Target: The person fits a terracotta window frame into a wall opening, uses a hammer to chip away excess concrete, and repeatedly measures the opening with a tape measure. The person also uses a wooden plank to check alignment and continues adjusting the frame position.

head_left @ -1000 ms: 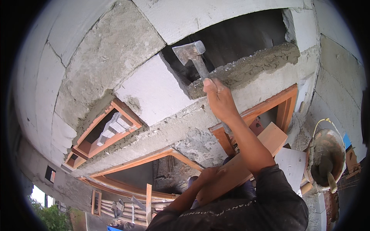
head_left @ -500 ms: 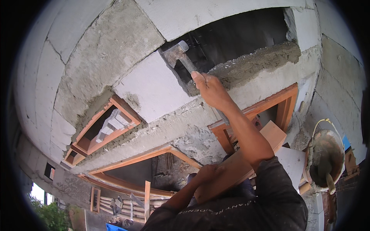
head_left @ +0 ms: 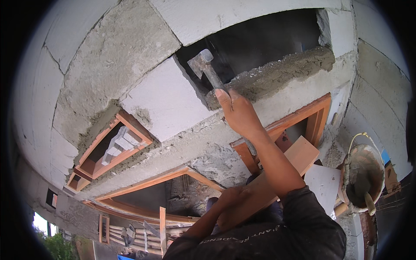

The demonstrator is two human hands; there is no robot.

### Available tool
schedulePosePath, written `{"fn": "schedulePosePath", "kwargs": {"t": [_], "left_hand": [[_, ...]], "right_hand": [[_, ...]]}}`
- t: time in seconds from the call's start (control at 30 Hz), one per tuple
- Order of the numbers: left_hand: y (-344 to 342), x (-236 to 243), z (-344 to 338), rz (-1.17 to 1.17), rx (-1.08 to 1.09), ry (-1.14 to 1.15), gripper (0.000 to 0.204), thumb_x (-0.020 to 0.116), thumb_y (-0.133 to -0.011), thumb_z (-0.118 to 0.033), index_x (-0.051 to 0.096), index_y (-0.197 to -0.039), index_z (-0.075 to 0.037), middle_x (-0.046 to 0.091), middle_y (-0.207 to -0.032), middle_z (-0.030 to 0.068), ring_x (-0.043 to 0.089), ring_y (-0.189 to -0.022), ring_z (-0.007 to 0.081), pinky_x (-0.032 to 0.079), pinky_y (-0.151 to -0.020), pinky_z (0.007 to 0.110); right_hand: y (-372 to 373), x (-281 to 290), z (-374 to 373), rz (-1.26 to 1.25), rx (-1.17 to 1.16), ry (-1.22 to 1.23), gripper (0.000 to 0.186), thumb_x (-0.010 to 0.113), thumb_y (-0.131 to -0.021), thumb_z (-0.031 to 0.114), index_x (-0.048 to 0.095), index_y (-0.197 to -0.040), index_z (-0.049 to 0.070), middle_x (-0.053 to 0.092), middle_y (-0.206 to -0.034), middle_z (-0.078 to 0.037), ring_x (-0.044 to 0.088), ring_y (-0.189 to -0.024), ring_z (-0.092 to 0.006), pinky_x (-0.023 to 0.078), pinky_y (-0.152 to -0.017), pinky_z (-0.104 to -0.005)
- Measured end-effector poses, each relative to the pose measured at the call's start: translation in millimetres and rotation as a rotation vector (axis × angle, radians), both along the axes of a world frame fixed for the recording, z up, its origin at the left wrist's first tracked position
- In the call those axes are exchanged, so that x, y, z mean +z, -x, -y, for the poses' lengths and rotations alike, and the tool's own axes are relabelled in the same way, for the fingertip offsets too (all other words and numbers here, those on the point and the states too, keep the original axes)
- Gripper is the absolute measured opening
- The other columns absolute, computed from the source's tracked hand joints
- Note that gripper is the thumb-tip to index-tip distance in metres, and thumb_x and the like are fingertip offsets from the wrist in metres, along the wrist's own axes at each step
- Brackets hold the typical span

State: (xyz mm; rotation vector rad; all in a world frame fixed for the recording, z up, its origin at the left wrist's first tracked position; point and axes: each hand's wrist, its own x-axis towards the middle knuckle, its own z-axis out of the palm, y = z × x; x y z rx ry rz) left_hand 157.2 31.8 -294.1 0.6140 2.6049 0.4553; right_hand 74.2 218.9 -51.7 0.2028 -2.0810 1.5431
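Observation:
My right hand (head_left: 235, 110) is closed round the handle of a hatchet-like hammer (head_left: 201, 63), whose metal head is in front of the dark rectangular opening (head_left: 264, 32), near its left edge. The lower sill (head_left: 281, 71) of the opening carries rough grey mortar, and a white block (head_left: 160, 99) borders it on the left. Lower down, my left hand (head_left: 232, 195) grips a reddish wooden plank (head_left: 303, 154), which lies diagonally across my front under my right forearm. Part of the hammer's handle is hidden by my hand and forearm.
Wooden frames (head_left: 134, 117) are set in the wall below the opening. A bucket (head_left: 362, 160) with mortar and a tool handle hangs or stands at the right beside a pale board (head_left: 320, 182). Poles (head_left: 141, 236) and loose timber are at the lower left.
My right hand and the hammer have moved somewhat left, then slightly down from half a second ago. The whole view has shifted slightly; my left hand stays on the plank.

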Motion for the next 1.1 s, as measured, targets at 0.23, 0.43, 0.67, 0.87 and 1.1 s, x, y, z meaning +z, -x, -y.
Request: {"fn": "schedulePosePath", "kwargs": {"t": [0.23, 0.43, 0.67, 0.87, 1.1], "left_hand": [[-1, 18, 0, 0.088, 0.043, -0.095, 0.061, 0.048, -0.088, -0.058, 0.064, -0.108, -0.003, 0.067, -0.091, 0.0228, 0.064, -0.088, 0.0392, 0.048, -0.08, 0.045], [21, -14, 5, 0.001, -0.022, -0.283, 0.06, 0.048, -0.09, -0.055, 0.062, -0.089, 0.003, 0.063, -0.084, 0.0291, 0.061, -0.085, 0.0458, 0.046, -0.074, 0.051], [35, -15, 13, 0.25, 0.004, -0.34, 0.058, 0.043, -0.096, -0.046, 0.063, -0.092, 0.009, 0.062, -0.073, 0.0176, 0.06, -0.069, 0.0247, 0.046, -0.066, 0.038], [41, -30, 29, 0.302, 0.021, -0.382, 0.058, 0.042, -0.096, -0.045, 0.062, -0.095, 0.009, 0.064, -0.076, 0.0209, 0.062, -0.071, 0.0268, 0.047, -0.068, 0.038], [30, -28, 43, 0.206, 0.04, -0.377, 0.054, 0.043, -0.096, -0.042, 0.061, -0.092, 0.009, 0.062, -0.076, 0.0253, 0.062, -0.07, 0.029, 0.046, -0.067, 0.04]], "right_hand": [[-18, -10, -24, 0.037, 0.055, -0.06, 0.056, 0.043, -0.096, 0.048, 0.057, -0.092, -0.005, 0.057, -0.076, -0.021, 0.056, -0.074, -0.0311, 0.045, -0.072, -0.0401], [-144, -104, -84, 0.032, -0.309, 0.096, 0.036, 0.064, -0.089, 0.035, 0.061, -0.093, -0.001, 0.053, -0.066, -0.01, 0.05, -0.061, -0.015, 0.042, -0.057, -0.0294], [-287, -230, -118, 0.6, -0.909, -0.321, 0.039, 0.066, -0.085, 0.041, 0.066, -0.088, 0.002, 0.06, -0.068, -0.01, 0.059, -0.059, -0.0228, 0.047, -0.057, -0.035], [-326, -335, -133, 0.834, -0.978, -0.642, 0.034, 0.064, -0.084, 0.04, 0.064, -0.088, 0.006, 0.062, -0.088, -0.009, 0.063, -0.084, -0.0295, 0.05, -0.071, -0.0402], [-341, -381, -132, 0.738, -1.064, -0.675, 0.035, 0.069, -0.08, 0.034, 0.065, -0.102, 0.008, 0.059, -0.095, -0.009, 0.057, -0.092, -0.0298, 0.046, -0.079, -0.0415]]}}
